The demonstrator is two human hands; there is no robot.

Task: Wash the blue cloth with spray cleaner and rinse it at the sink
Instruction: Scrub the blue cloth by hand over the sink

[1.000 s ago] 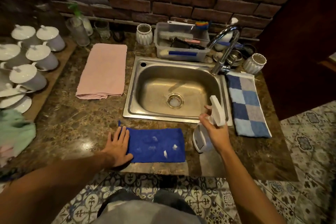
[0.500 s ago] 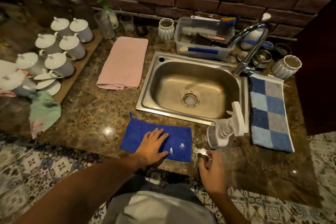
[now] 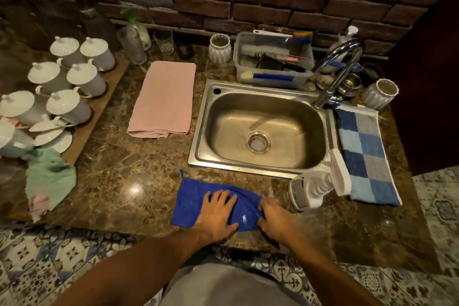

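The blue cloth [image 3: 196, 200] lies on the brown stone counter [image 3: 129, 169] at its near edge, just in front of the steel sink [image 3: 198, 156]. A small white fleck of foam sits on the cloth between the two hands. The left hand [image 3: 217, 215] rests flat on the middle of the cloth, fingers [image 3: 218, 197] straight and spread apart, pressing down. The right hand [image 3: 274, 218] is at the cloth's right edge, its fingers curled and gathering the fabric, which bunches up there.

The white spray cleaner bottle [image 3: 315, 187] stands on the counter just right of the cloth, near the sink's near right corner, touched by neither hand. Beyond it a blue checked towel [image 3: 365, 154] lies along the sink's right side, under the chrome tap [image 3: 340, 69]. Left of the sink a folded pink towel [image 3: 164, 99] lies flat, and further left white lidded cups [image 3: 72, 104] stand on a board. A green rag [image 3: 49, 176] lies crumpled at the near left.
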